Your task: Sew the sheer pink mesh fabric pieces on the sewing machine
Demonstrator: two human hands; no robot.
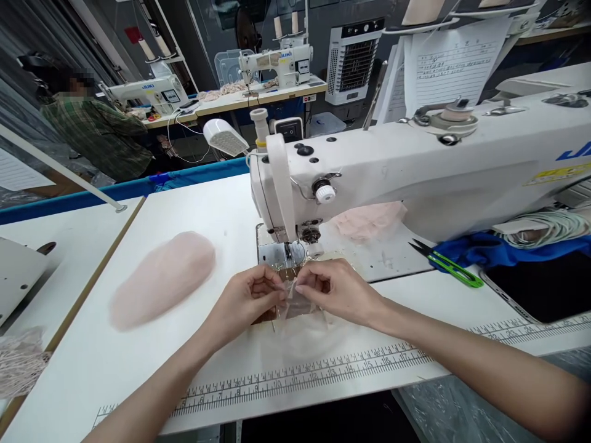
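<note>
A thin, sheer pale fabric piece (pixel 300 307) hangs between my hands, just in front of the presser foot (pixel 289 251) of a white sewing machine (pixel 392 163). My left hand (pixel 253 298) pinches its left side, thumb against fingers. From the right, my right hand (pixel 339 289) pinches the same fabric, fingertips close to the left ones. The fabric's lower part is nearly see-through and hard to trace against the table. On the left lies an oval pile of pink sheer fabric (pixel 164 280). More pink fabric (pixel 369 221) sits behind the needle, partly hidden by the machine head.
Green-handled thread snips (pixel 455 267) and a black-screened device (pixel 540 286) lie at the right, beside blue cloth (pixel 475 249). A printed ruler (pixel 295 375) follows the table's front edge. Beyond, a person in a checked shirt (pixel 92 132) sits near another sewing machine (pixel 148 92).
</note>
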